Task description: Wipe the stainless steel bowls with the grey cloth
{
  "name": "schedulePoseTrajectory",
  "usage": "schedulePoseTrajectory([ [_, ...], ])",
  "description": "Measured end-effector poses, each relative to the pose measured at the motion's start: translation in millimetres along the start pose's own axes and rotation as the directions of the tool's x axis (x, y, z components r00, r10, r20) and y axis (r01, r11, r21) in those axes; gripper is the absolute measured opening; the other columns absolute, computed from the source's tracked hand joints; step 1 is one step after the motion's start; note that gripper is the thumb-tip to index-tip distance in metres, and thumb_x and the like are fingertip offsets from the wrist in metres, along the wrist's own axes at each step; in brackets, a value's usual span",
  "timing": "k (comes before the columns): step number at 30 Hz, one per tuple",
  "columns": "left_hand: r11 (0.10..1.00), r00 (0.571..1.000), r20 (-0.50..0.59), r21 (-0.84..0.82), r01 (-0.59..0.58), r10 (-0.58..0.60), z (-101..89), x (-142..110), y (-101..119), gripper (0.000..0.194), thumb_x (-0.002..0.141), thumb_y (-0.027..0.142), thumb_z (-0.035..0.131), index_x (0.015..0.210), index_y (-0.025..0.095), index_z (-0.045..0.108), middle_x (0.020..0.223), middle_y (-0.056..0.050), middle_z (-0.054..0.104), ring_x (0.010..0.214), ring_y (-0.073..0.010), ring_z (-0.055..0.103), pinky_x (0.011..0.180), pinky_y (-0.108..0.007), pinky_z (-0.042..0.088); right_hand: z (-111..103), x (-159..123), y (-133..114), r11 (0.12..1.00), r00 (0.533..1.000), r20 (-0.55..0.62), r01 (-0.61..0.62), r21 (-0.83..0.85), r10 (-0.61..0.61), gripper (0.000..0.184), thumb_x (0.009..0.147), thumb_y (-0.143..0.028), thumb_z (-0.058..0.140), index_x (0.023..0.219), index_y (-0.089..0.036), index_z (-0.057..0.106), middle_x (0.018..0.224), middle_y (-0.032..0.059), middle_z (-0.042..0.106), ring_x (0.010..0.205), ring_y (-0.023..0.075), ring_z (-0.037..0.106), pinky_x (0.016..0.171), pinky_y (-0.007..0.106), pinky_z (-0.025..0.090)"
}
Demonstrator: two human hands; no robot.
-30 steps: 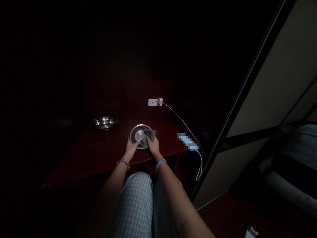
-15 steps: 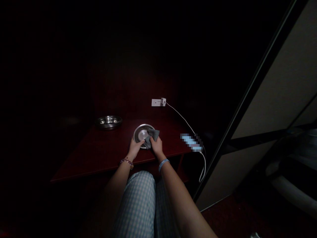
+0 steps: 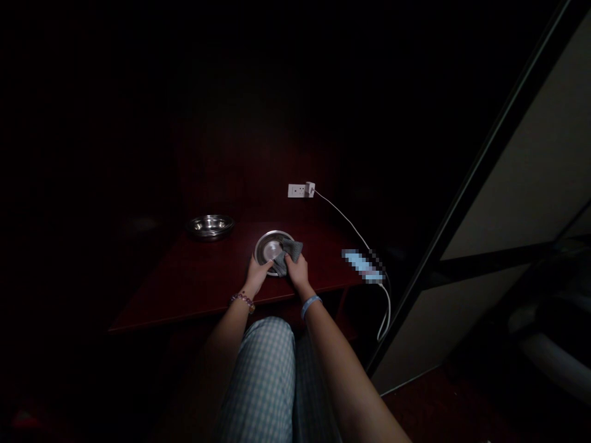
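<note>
The left hand (image 3: pixel 257 275) curls its fingers over the near rim of a shallow stainless steel bowl (image 3: pixel 268 247), clasping it, while the right hand (image 3: pixel 298 272) sits bunched on a crumpled, coarse-woven grey cloth (image 3: pixel 292 251), pressing it against the bowl's inside; whether it pinches the fabric cannot be told. The polished bowl lies flat on a dark red wooden table (image 3: pixel 194 295), near its front edge. Well left of it sits a second steel bowl (image 3: pixel 210 226). Farther off, a white wall socket (image 3: pixel 295 191) leads a thin white cable (image 3: pixel 351 231) rightward to a pixelated, unreadable device (image 3: pixel 362 266).
</note>
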State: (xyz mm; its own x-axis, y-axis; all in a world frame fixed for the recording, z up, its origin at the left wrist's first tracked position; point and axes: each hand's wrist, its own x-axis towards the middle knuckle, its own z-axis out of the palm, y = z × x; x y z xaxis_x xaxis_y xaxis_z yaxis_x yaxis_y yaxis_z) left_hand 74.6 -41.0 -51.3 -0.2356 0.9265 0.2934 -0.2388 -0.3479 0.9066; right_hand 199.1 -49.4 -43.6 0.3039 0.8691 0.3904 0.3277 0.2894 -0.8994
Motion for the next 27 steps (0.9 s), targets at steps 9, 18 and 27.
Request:
schedulePoseTrajectory([
  [9, 1.0, 1.0, -0.005, 0.004, -0.002, 0.002, -0.2, 0.6, 2.4, 0.06, 0.062, -0.002, 0.064, 0.118, 0.015, 0.052, 0.124, -0.011, 0.06, 0.119, -0.0213, 0.054, 0.107, -0.038, 0.035, 3.9, 3.0, 5.7, 1.0, 1.0, -0.003, 0.013, 0.013, -0.013, 0.029, 0.081, -0.026, 0.054, 0.105, -0.014, 0.065, 0.107, 0.0091, 0.069, 0.099, 0.0213, 0.064, 0.091, 0.031, 0.047],
  [18, 1.0, 1.0, -0.022, 0.008, 0.002, -0.002, 1.2, -2.2, 6.5, 0.05, 0.068, 0.004, 0.064, 0.116, 0.016, 0.053, 0.122, -0.009, 0.061, 0.116, -0.0191, 0.056, 0.107, -0.035, 0.035, 2.5, 2.3, 3.6, 0.999, 0.999, -0.002, 0.032, 0.01, -0.032, 0.028, 0.081, -0.027, 0.054, 0.103, -0.014, 0.065, 0.105, 0.0089, 0.07, 0.098, 0.0217, 0.065, 0.09, 0.031, 0.047],
  [27, 1.0, 0.999, -0.038, -0.019, 0.022, -0.023, 0.6, -3.0, 5.8, 0.049, 0.065, 0.006, 0.068, 0.111, 0.015, 0.055, 0.113, -0.008, 0.064, 0.109, -0.0204, 0.059, 0.104, -0.038, 0.039, 3.8, 4.8, 4.9, 1.0, 1.0, 0.013, -0.012, -0.018, 0.012, 0.028, 0.08, -0.029, 0.054, 0.102, -0.014, 0.066, 0.102, 0.0099, 0.071, 0.095, 0.0228, 0.066, 0.086, 0.031, 0.049],
])
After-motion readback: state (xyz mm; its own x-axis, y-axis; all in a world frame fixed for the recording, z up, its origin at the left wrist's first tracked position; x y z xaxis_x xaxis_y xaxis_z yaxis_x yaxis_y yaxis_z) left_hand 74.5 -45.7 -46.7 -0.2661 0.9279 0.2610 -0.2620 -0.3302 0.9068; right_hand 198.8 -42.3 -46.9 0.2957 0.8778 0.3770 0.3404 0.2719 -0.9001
